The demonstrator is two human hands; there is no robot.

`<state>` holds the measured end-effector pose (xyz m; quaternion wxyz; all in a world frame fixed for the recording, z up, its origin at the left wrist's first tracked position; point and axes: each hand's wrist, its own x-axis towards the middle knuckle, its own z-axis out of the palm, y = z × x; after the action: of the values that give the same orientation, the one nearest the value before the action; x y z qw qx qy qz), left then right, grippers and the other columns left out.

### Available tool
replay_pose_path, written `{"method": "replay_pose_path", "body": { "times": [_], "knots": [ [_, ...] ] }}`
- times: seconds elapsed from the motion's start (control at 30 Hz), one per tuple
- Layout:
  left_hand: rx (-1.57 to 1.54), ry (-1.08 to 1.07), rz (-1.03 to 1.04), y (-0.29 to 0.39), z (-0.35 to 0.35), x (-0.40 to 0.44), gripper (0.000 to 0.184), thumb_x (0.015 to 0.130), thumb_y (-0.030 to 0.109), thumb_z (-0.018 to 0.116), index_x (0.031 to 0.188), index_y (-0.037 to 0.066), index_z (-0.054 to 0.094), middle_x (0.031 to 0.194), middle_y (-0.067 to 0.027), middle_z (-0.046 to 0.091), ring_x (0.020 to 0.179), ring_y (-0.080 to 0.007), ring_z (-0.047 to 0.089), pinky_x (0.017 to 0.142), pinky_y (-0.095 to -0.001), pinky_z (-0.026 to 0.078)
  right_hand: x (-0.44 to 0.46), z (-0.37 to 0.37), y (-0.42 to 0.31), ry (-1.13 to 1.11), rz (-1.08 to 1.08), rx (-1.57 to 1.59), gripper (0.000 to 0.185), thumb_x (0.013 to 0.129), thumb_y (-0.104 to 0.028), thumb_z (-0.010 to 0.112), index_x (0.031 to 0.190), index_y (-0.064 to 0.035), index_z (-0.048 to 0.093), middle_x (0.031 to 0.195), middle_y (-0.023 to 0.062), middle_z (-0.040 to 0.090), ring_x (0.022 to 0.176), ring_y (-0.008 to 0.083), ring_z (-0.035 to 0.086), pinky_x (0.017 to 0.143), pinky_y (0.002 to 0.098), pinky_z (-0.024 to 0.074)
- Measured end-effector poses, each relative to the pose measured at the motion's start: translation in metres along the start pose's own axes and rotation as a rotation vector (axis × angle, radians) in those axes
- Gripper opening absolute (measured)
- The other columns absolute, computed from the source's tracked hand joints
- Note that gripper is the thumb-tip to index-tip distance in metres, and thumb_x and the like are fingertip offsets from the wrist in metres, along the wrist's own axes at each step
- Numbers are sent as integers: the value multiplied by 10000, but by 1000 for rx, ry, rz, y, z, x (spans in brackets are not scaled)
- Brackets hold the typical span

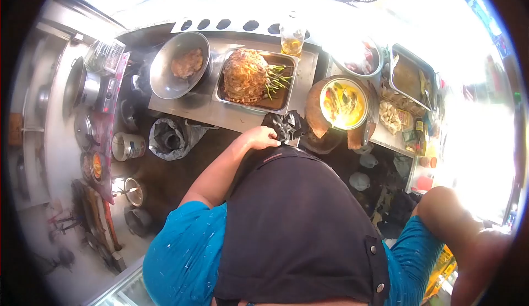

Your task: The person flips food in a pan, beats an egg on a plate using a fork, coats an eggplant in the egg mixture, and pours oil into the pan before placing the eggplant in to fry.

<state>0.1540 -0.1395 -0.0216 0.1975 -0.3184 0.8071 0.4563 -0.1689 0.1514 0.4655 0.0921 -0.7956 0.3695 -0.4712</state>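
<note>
- Where the steel worktop [237, 118] runs ahead of the person, its near edge passes just behind the black crumpled thing, between the tray and the apron [292, 218].
- The right arm [449, 218] bends away at the far right; its hand is out of view, so its fingers cannot be judged.
- The tray [285, 100] holds a big browned piece of meat [245, 77] beside green stalks [276, 80]. It looks heavy, with dark liquid likely to slop if tipped; both side rims would be the place to grip.
- The wide metal bowl [162, 74], left of the tray, slopes and holds a smaller piece of meat; its rim is bare.
- The pot [325, 107] of yellow food, right of the tray, seems full and should stay level. It crowds the right side of the black thing.
- The black crumpled thing [286, 124], perhaps a plastic bag, is at the near edge of the worktop. It should be light, limp and slippery; a gathered fold would hold best.
- The left hand [262, 138] is at that thing's near side, fingers curled inward; whether they pinch it cannot be told.
- The glass [292, 44] of amber liquid, behind the tray, looks breakable and easy to knock.
</note>
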Motion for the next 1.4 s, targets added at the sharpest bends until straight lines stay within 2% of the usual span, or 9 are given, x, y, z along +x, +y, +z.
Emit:
{"method": "replay_pose_path", "body": {
  "times": [0.23, 0.37, 0.63, 0.73, 0.87, 1.1, 1.27, 1.33, 1.4],
  "knots": [
    [115, 24, -121, 1, 34, 25, 968, 813, 448, 841, 1542, 4, 382, 1513, -337, 467, 1400, -489, 483, 1159, -525, 431, -20, -18, -24, 10, 22, -45, 809, 887, -604, 632, 1493, -81, 521, 1435, 134, 546, 1239, 296, 569, 962, 444, 448],
    [59, -35, -81, -2, 25, 29, 975, 811, 451, 839, 1562, 27, 384, 1512, -323, 478, 1412, -440, 490, 1159, -498, 433, -27, -22, -30, 24, 31, -60, 823, 880, -628, 634, 1494, -91, 523, 1437, 129, 543, 1235, 296, 573, 955, 445, 449],
    [-5, -97, -134, -3, 23, 40, 997, 777, 477, 844, 1548, 20, 408, 1486, -334, 504, 1365, -449, 528, 1137, -499, 452, -34, -25, -24, 45, 29, -52, 852, 867, -674, 638, 1497, -111, 528, 1443, 117, 537, 1229, 295, 580, 939, 449, 452],
    [27, -10, -121, -12, 33, 47, 968, 762, 481, 845, 1537, 69, 435, 1463, -323, 525, 1367, -436, 525, 1131, -501, 453, -41, -30, -32, 39, 17, -55, 863, 862, -692, 640, 1498, -118, 530, 1445, 113, 535, 1226, 295, 583, 934, 450, 453],
    [30, -14, -176, -13, 35, 50, 979, 769, 514, 833, 1506, -1, 443, 1446, -328, 535, 1342, -446, 552, 1111, -493, 469, -45, -35, -19, 53, 12, -19, 878, 855, -715, 642, 1499, -128, 532, 1448, 107, 532, 1223, 295, 587, 926, 452, 455],
    [-108, 4, -182, -19, 44, 61, 928, 770, 515, 837, 1477, 12, 508, 1438, -278, 581, 1347, -381, 568, 1116, -449, 477, -60, -52, -17, 52, -16, 44, 903, 844, -756, 645, 1501, -146, 537, 1453, 97, 526, 1217, 294, 593, 913, 455, 458],
    [-54, 53, -315, -18, 52, 65, 1080, 698, 589, 881, 1517, 20, 467, 1466, -291, 537, 1352, -421, 548, 1120, -490, 466, -66, -73, -13, 98, -41, 146, 922, 835, -785, 648, 1502, -158, 540, 1457, 90, 522, 1213, 294, 598, 904, 457, 460],
    [24, 190, -332, -8, 55, 61, 988, 726, 516, 906, 1447, -35, 514, 1338, -234, 681, 1246, -364, 654, 1069, -432, 508, -67, -74, -8, 130, -38, 225, 929, 832, -797, 649, 1503, -163, 541, 1458, 88, 521, 1212, 294, 600, 900, 457, 460],
    [33, 192, -354, 2, 57, 56, 1001, 715, 532, 905, 1471, 4, 514, 1380, -228, 658, 1276, -367, 634, 1081, -442, 500, -69, -55, 3, 186, 33, 386, 936, 829, -808, 650, 1504, -168, 542, 1460, 85, 519, 1210, 293, 601, 896, 458, 461]
  ]
}}
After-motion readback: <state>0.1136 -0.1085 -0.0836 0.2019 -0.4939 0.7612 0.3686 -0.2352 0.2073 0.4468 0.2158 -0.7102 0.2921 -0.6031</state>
